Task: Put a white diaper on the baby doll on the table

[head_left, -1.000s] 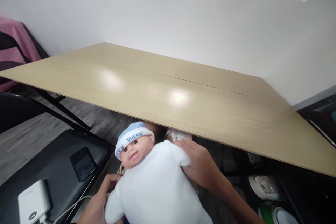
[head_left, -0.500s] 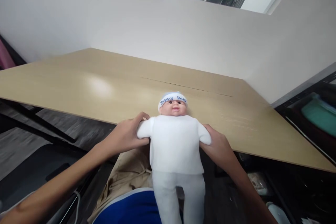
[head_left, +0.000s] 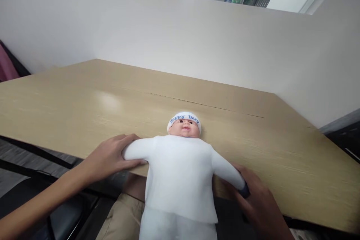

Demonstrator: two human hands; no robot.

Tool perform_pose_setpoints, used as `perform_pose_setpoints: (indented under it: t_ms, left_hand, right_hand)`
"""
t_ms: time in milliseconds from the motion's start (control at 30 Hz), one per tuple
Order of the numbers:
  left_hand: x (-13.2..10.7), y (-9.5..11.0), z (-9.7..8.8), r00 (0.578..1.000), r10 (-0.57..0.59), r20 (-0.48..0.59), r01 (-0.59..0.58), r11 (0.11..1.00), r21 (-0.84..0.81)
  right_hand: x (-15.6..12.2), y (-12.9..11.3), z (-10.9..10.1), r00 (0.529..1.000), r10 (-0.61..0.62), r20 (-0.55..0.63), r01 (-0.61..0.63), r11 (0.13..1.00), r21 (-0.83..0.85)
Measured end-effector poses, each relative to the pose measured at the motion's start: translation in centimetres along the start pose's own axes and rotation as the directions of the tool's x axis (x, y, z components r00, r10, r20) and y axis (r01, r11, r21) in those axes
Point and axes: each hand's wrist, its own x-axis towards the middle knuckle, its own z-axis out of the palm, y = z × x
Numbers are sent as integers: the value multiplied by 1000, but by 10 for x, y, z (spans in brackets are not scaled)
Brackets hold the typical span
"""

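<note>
A baby doll (head_left: 180, 172) in a white suit and a white-and-blue cap lies face up, its head on the near edge of a light wooden table (head_left: 84, 97) and its legs hanging off toward me. My left hand (head_left: 108, 157) grips the doll's arm on the left side, fingers wrapped round it. My right hand (head_left: 257, 200) holds the doll's other arm at the table's near edge; that hand is blurred.
A white partition wall (head_left: 180, 33) stands behind the table. A dark chair seat (head_left: 64, 213) shows at lower left beneath the table edge. My lap in tan trousers (head_left: 123, 219) is under the doll.
The doll has come up from below the table edge and now rests on the tabletop. Both hands have slid out from its shoulders along its arms, spreading them sideways.
</note>
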Motion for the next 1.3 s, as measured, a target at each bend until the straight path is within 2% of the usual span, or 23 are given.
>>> perform_pose_setpoints:
  t_ms: [167,300,467,633,800,900,1067,1300]
  left_hand:
    - [45,-13,-9,998,-18,-58,20,999,42]
    - [92,-29,-8,996,28,-80,-25,999,49]
    - [160,-51,0,989,118,-86,-110,990,90]
    - [219,-63,9,980,111,-166,-91,988,124]
    - [262,-68,20,962,84,-261,-55,991,118]
    - [278,-67,24,950,82,-300,-53,993,104]
    - [285,-67,28,958,133,-255,-123,991,53]
    - [281,-74,34,967,23,-255,-14,999,36]
  right_hand:
    - [49,1,9,999,7,37,-7,1000,20]
    - [99,11,18,998,-1,62,1,1000,1]
    - [163,33,36,997,-70,-12,69,996,-60]
    - [214,54,54,993,-87,-85,79,992,-100]
    - [256,71,62,988,-107,-110,95,989,-113]
    - [273,80,62,982,-125,-144,105,985,-138]
    - [284,90,58,988,-83,-127,69,992,-107]
    - [282,98,59,988,-62,-142,43,990,-138]
